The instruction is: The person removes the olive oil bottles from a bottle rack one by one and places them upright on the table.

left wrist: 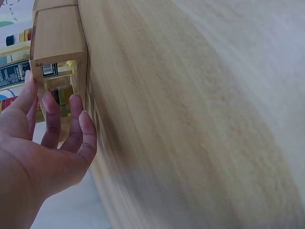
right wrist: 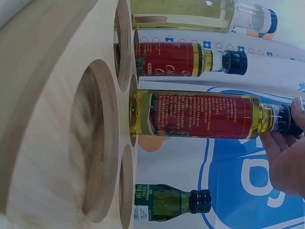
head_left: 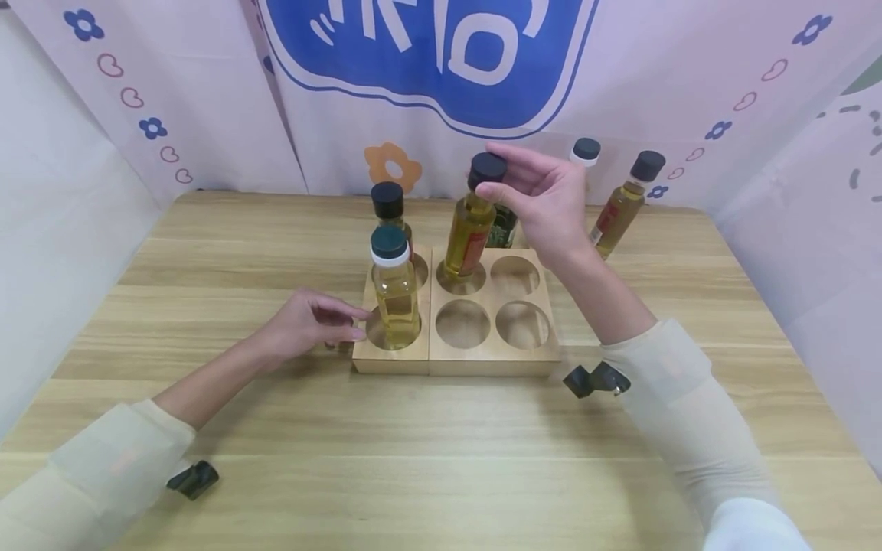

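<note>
My right hand (head_left: 547, 203) pinches the black cap of an olive oil bottle (head_left: 470, 241) with a red label. That bottle stands nearly upright, its base at the back middle hole of a wooden bottle rack (head_left: 492, 368). In the right wrist view, the label of the same bottle (right wrist: 205, 114) faces the camera. At the rack's left end, my left hand (head_left: 306, 325) touches the edge with its fingers loosely bent. A pale oil bottle (head_left: 398, 302) with a green cap occupies the front left hole. Behind it, a black-capped bottle (head_left: 388, 201) sits in the back left hole.
Behind the rack stands a small green bottle (right wrist: 167, 202), partly hidden by my right hand in the head view. Farther right are a red-labelled bottle (head_left: 619, 214) and a white-necked bottle (head_left: 586, 151). A printed cloth (head_left: 331, 130) hangs along the table's back edge.
</note>
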`<state>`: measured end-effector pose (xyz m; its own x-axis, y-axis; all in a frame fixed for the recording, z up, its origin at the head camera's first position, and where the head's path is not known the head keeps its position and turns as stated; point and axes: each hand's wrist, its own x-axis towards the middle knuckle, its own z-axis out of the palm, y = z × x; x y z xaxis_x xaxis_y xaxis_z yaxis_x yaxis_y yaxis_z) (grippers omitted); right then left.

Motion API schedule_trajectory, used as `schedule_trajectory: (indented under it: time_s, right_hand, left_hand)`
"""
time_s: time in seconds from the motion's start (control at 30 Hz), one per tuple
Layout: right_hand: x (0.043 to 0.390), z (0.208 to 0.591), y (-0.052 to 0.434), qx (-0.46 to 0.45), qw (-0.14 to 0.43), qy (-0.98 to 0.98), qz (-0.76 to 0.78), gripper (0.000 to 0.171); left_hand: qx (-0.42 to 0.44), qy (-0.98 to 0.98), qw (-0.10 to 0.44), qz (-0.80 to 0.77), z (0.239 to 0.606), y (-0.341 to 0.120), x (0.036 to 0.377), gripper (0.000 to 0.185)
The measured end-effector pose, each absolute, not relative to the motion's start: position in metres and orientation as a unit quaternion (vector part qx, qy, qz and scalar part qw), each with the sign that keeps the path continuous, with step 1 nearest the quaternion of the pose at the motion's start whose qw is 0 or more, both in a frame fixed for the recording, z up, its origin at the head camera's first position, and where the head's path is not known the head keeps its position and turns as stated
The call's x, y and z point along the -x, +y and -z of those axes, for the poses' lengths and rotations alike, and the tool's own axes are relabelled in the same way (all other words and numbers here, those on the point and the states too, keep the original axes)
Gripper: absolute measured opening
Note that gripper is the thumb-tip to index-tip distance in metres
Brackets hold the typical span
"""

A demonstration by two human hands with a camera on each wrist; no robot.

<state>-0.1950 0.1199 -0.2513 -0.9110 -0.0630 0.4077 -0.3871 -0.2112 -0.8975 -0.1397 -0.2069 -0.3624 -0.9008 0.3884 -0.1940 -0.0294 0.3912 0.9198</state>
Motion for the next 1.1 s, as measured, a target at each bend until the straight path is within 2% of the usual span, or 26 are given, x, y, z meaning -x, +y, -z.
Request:
schedule_trajectory:
  time_s: [1.1]
  right_hand:
    - [0.2029, 0.2428, 0.1222, -0.162, 0.107, -0.607, -0.771, 0.037]
  left_hand:
    - [-0.117, 0.803, 0.193, -0.551, 0.3640, -0.2055, 0.1400, 0.035]
